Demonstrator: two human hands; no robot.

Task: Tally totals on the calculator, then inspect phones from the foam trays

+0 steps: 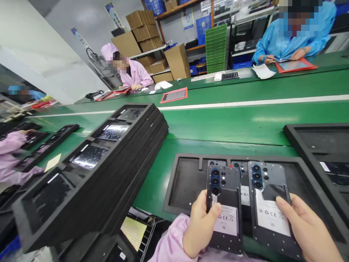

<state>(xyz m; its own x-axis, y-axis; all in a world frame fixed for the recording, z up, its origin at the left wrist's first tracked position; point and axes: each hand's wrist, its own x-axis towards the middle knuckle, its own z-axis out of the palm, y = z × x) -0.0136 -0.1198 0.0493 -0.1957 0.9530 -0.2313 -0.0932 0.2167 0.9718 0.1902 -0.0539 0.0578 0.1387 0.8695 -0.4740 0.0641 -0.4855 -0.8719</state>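
My left hand (201, 222) is closed on an opened smartphone (225, 218), its thumb across the battery label. In my right hand (308, 225) is a second opened smartphone (272, 214), gripped along its right edge with the thumb by a loose black flap. Both phones show camera lenses at the top and a white label below, and are held side by side, tilted. Under them lies a black foam tray (188, 178) with wide recesses. Two more phones, one of them a phone (244, 182) showing between mine, rest there, partly hidden.
A tall stack of black foam trays (136, 145) stands at left, screens in its top tray. Another foam tray (297, 136) is at right. Across the green conveyor table (218, 125) lies a red mat (174, 95). Two people work opposite; a pink sleeve (13, 145) shows far left.
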